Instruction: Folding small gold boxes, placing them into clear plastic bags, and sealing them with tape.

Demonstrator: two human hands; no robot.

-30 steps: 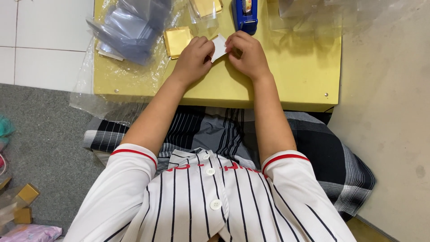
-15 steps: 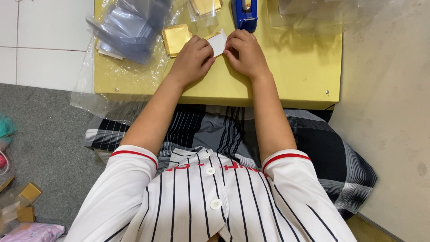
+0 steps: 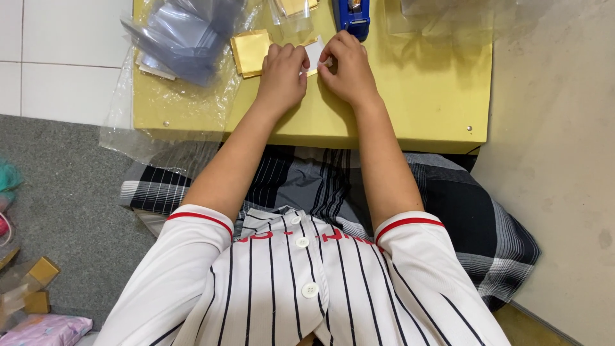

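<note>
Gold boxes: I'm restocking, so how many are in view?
4, maybe more hidden: one gold box on the yellow table beside the left hand, one at the top edge, two on the floor.

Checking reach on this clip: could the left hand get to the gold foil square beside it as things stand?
Probably yes. The left hand rests on the yellow table holding a small white piece with the right hand; the gold foil square lies just left of its knuckles, uncovered, with nothing between.

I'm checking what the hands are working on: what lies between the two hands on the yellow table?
In the head view, a small white piece lies between the left hand and right hand, pinched by both.
</note>
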